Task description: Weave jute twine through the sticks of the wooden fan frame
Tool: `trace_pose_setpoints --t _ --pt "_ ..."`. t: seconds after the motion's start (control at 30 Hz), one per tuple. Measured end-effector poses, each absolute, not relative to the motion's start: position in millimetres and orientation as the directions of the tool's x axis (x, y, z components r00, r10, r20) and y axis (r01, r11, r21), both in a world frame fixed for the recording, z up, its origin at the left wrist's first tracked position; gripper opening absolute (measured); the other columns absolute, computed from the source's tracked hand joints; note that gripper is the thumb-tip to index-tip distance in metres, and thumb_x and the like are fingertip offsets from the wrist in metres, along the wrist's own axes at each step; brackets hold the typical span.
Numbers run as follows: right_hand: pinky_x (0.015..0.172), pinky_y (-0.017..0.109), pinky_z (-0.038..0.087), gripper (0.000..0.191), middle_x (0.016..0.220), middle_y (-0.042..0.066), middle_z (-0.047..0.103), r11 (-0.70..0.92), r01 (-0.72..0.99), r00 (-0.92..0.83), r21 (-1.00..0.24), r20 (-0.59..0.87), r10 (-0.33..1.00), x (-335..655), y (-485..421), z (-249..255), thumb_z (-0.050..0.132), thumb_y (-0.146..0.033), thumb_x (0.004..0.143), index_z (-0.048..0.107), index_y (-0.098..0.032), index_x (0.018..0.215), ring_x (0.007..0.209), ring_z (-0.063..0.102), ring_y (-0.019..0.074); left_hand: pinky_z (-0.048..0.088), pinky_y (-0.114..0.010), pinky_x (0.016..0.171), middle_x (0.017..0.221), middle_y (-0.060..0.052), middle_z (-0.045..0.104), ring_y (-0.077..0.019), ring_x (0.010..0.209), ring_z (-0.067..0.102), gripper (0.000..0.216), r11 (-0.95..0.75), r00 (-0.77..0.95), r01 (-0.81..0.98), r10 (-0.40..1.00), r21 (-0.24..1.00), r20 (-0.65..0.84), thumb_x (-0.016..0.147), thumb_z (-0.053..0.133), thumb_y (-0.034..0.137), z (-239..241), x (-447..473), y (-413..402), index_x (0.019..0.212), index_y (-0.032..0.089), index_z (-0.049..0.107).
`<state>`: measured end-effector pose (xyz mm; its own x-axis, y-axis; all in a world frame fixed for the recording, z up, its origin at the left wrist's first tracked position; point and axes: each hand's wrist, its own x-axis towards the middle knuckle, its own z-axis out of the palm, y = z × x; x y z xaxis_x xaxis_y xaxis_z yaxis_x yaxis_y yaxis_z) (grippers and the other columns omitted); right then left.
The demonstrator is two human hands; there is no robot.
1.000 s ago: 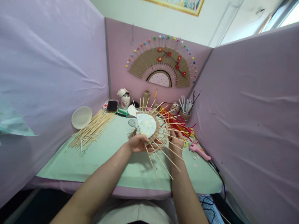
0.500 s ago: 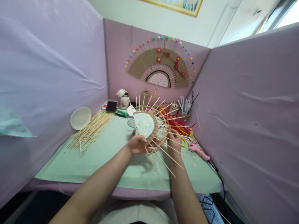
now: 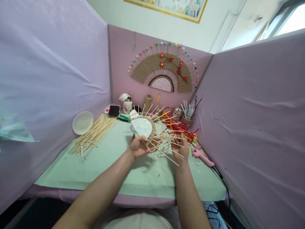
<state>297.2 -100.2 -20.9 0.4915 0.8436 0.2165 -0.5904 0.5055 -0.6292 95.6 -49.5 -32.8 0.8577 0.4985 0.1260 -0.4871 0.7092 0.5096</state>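
Observation:
My left hand point(image 3: 138, 147) grips the near edge of a half-made fan point(image 3: 143, 128): a pale half-disc with yellow spots, rimmed with woven brown twine, with several thin bamboo sticks point(image 3: 164, 156) fanning out to the right and toward me. My right hand point(image 3: 180, 145) sits among those sticks on the right side, fingers curled in a pinch around the twine or a stick; which one I cannot make out. The fan is held just above the green table mat point(image 3: 100, 165).
A pile of loose bamboo sticks point(image 3: 94, 135) and a white paper plate point(image 3: 82, 122) lie at the left. Green pliers point(image 3: 123, 118), a jar point(image 3: 127, 103), a phone point(image 3: 114, 110), red and yellow cords point(image 3: 179, 128) and a pink glue gun point(image 3: 202, 156) sit behind and right. A finished fan point(image 3: 164, 70) hangs on the pink wall.
The half-made fan has tilted down flatter and lower toward the table. Both hands moved with it, the right hand shifting slightly down among the sticks.

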Motion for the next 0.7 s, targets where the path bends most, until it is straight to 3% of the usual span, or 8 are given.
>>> trace_pose_setpoints --t 0.3,0.5,0.6,0.7 --pt "0.041 0.018 0.035 0.014 0.075 -0.005 0.066 0.566 -0.628 0.552 -0.534 0.207 0.808 311 -103 -20 0.073 -0.028 0.071 0.062 -0.022 0.077 0.04 0.028 0.0023 0.042 -0.038 0.098 0.119 -0.015 0.068 -0.0244 0.115 0.061 0.047 0.742 0.875 -0.433 0.482 0.511 0.042 0.068 0.048 0.012 -29 91 -45 0.112 0.008 0.065" --pt "0.036 0.018 0.03 0.004 0.081 -0.004 0.073 0.562 -0.581 0.575 -0.588 0.192 0.796 315 -104 -20 0.067 -0.025 0.075 0.066 -0.023 0.078 0.036 0.02 0.002 0.044 -0.039 0.096 0.118 -0.016 0.068 -0.0262 0.113 0.063 0.049 0.737 0.903 -0.376 0.427 0.562 0.044 0.068 0.049 0.012 -31 88 -44 0.114 0.009 0.064" --pt "0.036 0.016 0.035 0.003 0.082 -0.003 0.074 0.524 -0.615 0.546 -0.589 0.162 0.822 316 -101 -22 0.066 -0.023 0.078 0.066 -0.022 0.075 0.036 0.026 0.0015 0.043 -0.044 0.097 0.118 -0.016 0.068 -0.0296 0.116 0.06 0.05 0.717 0.919 -0.351 0.388 0.602 0.073 0.067 0.049 0.011 -30 87 -47 0.115 0.01 0.063" --pt "0.045 0.015 0.045 0.004 0.084 -0.002 0.074 0.481 -0.661 0.525 -0.576 0.103 0.845 315 -98 -23 0.067 -0.017 0.077 0.067 -0.021 0.076 0.044 0.046 0.0023 0.043 -0.049 0.096 0.114 -0.016 0.069 -0.0327 0.114 0.061 0.05 0.692 0.934 -0.323 0.344 0.646 0.098 0.065 0.049 0.01 -27 87 -51 0.112 0.011 0.065"
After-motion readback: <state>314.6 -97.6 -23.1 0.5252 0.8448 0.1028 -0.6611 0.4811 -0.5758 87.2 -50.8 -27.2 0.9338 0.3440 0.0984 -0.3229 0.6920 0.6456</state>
